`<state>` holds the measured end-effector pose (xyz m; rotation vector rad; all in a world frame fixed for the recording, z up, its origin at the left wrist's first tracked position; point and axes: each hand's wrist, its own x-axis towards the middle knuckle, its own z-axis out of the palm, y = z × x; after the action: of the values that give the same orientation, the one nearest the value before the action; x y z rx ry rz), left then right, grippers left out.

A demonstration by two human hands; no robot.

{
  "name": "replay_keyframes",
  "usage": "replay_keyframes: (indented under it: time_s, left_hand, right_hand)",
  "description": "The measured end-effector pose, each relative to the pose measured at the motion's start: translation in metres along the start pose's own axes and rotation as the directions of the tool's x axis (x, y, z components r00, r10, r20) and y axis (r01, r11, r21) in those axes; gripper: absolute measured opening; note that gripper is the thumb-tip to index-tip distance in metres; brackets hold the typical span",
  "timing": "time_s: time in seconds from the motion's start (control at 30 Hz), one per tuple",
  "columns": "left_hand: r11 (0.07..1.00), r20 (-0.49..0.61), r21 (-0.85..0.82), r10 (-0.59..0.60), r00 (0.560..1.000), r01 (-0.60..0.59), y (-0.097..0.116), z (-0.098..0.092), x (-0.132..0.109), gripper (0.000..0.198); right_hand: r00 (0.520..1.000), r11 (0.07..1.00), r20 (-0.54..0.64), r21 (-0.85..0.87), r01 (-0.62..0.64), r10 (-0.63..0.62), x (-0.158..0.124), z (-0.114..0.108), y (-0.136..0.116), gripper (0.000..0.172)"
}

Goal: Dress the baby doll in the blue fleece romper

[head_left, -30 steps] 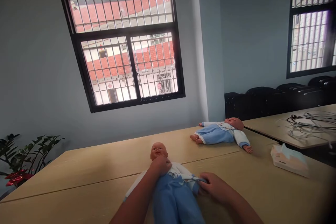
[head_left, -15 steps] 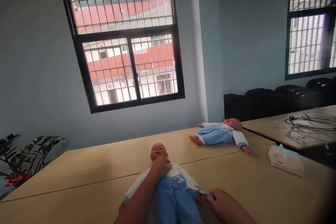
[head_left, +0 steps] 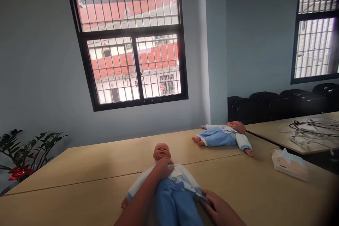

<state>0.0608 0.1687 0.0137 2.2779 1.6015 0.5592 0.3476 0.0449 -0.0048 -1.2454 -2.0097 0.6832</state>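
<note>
A baby doll [head_left: 162, 152] in a white shirt [head_left: 182, 173] and blue trousers [head_left: 168, 199] lies on its back on the table, its head away from me. My left hand [head_left: 163, 168] rests on the doll's upper chest just below the chin, fingers curled on the shirt near the collar. Its forearm crosses the doll's sleeve at the left. Beside the doll's right-hand hip, my right hand [head_left: 214, 206] grips the shirt's lower edge near the sleeve cuff. The doll's hand on that side is mostly hidden by my fingers.
A second doll [head_left: 219, 135] in similar clothes lies farther back on the table [head_left: 106, 162]. To the right are a tissue pack [head_left: 290, 164] and tangled cables [head_left: 315, 129] on another table. Black chairs [head_left: 265, 106] line the wall; a potted plant [head_left: 29, 152] stands at left.
My right hand has moved slightly left, closer to the doll's side, and the stretched shirt edge looks slacker. My left hand stays on the chest. The view has shifted slightly.
</note>
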Motion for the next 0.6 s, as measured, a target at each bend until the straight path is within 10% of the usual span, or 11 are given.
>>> replay_keyframes:
  time_s: [0.4, 0.6]
  left_hand:
    - [0.999, -0.037, -0.049, -0.007, 0.999, 0.005, -0.004, 0.003, -0.003, 0.030]
    - [0.995, -0.047, -0.094, 0.021, 0.999, -0.025, -0.008, -0.001, -0.007, 0.028]
  right_hand:
    - [0.983, 0.983, -0.034, 0.041, -0.178, 0.179, -0.009, 0.022, 0.006, 0.052]
    - [0.998, 0.999, -0.064, -0.044, -0.016, 0.013, -0.003, 0.028, 0.018, 0.041]
